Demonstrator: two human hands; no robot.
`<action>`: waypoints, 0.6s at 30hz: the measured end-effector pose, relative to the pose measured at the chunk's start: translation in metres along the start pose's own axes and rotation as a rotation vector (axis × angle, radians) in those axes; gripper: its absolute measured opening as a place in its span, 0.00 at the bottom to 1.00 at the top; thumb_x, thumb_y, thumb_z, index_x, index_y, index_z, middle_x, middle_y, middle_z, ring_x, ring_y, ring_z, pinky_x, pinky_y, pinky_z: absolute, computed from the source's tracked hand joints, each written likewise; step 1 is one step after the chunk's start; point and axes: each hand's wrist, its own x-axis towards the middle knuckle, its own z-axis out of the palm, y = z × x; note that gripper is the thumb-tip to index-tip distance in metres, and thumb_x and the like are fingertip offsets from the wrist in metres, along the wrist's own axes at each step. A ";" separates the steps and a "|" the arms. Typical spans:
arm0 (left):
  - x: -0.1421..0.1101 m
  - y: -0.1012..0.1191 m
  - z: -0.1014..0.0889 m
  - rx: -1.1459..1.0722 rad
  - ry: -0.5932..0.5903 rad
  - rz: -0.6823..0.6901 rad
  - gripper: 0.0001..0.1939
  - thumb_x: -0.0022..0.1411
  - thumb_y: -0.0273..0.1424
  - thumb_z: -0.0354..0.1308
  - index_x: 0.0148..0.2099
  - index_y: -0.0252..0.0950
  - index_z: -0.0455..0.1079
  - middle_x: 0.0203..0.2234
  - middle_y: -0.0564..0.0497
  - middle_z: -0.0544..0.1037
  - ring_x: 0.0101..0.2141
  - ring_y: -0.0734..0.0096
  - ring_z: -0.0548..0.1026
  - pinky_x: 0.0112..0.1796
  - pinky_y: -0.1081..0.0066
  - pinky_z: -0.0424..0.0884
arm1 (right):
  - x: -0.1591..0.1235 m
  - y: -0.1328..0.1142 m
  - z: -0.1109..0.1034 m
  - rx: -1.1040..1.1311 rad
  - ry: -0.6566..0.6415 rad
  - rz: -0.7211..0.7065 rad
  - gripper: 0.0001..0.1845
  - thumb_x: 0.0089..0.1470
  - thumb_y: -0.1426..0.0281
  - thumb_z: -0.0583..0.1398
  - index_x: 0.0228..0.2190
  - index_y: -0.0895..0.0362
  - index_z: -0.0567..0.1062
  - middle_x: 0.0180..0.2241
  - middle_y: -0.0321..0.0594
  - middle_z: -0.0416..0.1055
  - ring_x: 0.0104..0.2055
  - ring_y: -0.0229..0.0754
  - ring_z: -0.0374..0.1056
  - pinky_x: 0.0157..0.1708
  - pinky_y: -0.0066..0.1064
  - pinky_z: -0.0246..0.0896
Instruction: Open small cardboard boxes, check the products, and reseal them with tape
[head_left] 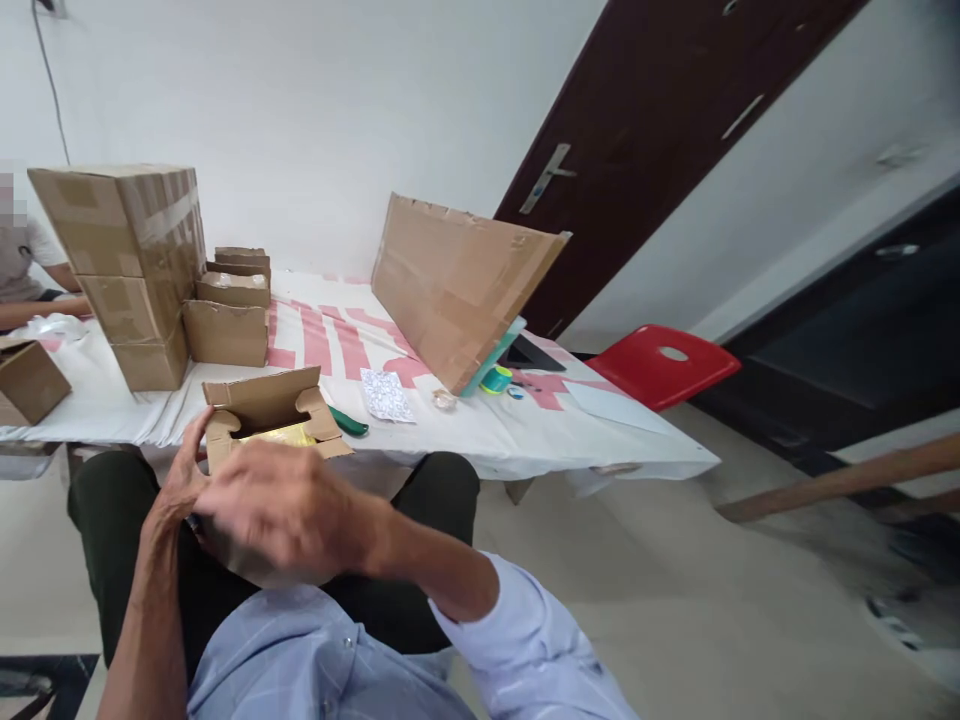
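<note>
A small brown cardboard box (262,398) with raised flaps stands open at the table's front edge, just before my lap. Something yellow (281,436) shows inside it. My left hand (184,478) grips the box's left side, thumb and fingers at its edge. In front of the box, my right hand (289,505) is bent inward and smeared by motion; its fingers hide the box's lower part, and whether they hold anything is unclear. Beside the box's right flap lies a curved green object (349,422), partly covered. A patterned silvery-white sheet (386,396) lies farther right.
Tall stacked cartons (142,270) stand left, beside several open small boxes (225,330). A large cardboard sheet (465,285) leans right of centre, near a green-yellow tape roll (495,379). A red stool (664,365) stands beyond the table (525,435). Another person's arm (45,310) shows far left.
</note>
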 end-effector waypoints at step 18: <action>-0.012 0.006 0.013 0.003 -0.041 0.090 0.60 0.51 0.41 0.77 0.78 0.45 0.48 0.74 0.37 0.53 0.71 0.38 0.59 0.60 0.54 0.74 | -0.010 0.107 0.008 -0.415 -0.605 0.488 0.18 0.62 0.71 0.65 0.53 0.56 0.76 0.58 0.51 0.73 0.62 0.56 0.68 0.62 0.42 0.63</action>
